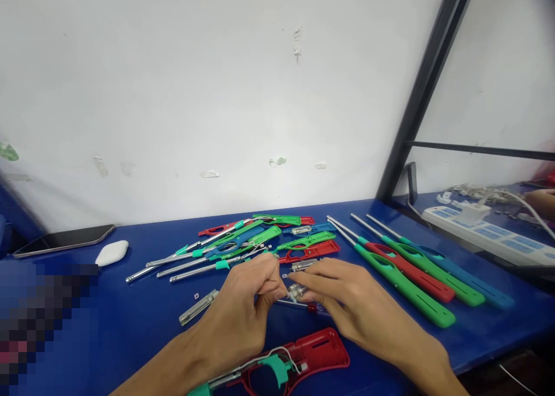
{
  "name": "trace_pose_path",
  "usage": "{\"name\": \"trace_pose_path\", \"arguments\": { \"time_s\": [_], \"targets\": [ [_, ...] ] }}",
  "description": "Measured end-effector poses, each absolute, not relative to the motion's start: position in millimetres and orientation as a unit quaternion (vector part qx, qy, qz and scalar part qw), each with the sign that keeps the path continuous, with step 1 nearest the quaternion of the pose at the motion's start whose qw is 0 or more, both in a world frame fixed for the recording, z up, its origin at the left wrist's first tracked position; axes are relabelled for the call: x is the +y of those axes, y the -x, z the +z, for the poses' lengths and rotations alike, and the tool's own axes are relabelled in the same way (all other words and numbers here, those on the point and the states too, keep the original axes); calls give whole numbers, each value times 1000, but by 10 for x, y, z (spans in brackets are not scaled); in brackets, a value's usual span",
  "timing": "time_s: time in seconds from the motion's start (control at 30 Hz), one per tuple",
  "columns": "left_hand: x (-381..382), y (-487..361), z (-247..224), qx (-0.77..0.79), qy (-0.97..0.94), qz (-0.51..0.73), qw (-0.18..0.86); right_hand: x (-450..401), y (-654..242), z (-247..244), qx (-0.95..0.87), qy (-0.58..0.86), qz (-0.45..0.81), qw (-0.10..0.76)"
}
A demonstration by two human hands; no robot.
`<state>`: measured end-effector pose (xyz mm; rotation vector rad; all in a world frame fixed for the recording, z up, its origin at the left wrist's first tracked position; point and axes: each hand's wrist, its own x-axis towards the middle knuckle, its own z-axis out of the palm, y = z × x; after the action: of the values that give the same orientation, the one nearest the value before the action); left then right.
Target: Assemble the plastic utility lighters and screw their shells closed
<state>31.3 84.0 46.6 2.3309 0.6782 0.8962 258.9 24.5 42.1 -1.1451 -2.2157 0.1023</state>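
Note:
My left hand (255, 298) is closed at the middle of the blue table, its fingertips pressed together on something too small to make out. Touching close to it, my right hand (342, 298) pinches a small clear part with metal on it (296, 292). Below my hands lies an opened red lighter half (318, 355) with a teal trigger (277, 368) and a white wire. To the left of my left hand rests a clear fuel tank (198, 307), with a tiny white piece (196, 296) beside it. Behind my right fingers is another clear tank (303, 265).
Opened green, red and blue lighter halves with metal tubes (197, 267) lie behind my hands. Several whole long lighters (407, 280) lie at the right. A phone (65, 240) and white case (111, 252) are at the left; a power strip (489, 234) stands far right, near another person's hand (541, 202).

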Motion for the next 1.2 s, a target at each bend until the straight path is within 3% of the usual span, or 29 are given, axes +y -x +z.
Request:
{"name": "trace_pose_path", "arguments": {
  "time_s": [1.2],
  "targets": [
    [823, -257, 520, 240, -856, 324, 323, 235, -2553, 358, -846, 428, -9, 316]
  ]
}}
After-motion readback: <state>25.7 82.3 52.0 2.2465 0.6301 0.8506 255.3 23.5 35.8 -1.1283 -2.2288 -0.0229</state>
